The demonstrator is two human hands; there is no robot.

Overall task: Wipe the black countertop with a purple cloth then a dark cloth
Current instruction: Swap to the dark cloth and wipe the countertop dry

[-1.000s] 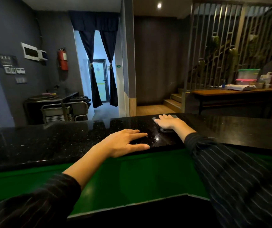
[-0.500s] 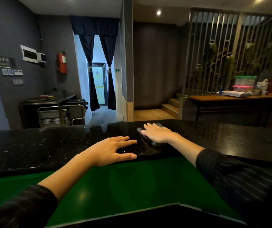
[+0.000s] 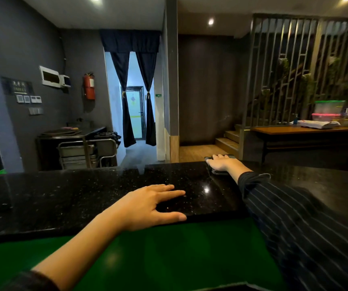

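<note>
A glossy black speckled countertop [image 3: 84, 196] runs across the view in front of me. My right hand [image 3: 221, 163] lies flat near the counter's far edge, pressing down on a dark cloth [image 3: 218, 172] that shows only around the fingers and under the palm. My left hand [image 3: 148, 206] rests flat on the counter's near edge with fingers spread, thumb over the edge, holding nothing. No purple cloth is in view.
A green lower surface [image 3: 169, 248] lies below the counter on my side. Beyond the counter are a metal cart [image 3: 84, 152], a red fire extinguisher [image 3: 89, 86] on the wall, a curtained doorway [image 3: 137, 101] and a wooden table [image 3: 307, 131] with containers.
My right hand has slid the dark cloth away from me and to the right, out to the counter's far edge. My left hand stays flat in about the same place.
</note>
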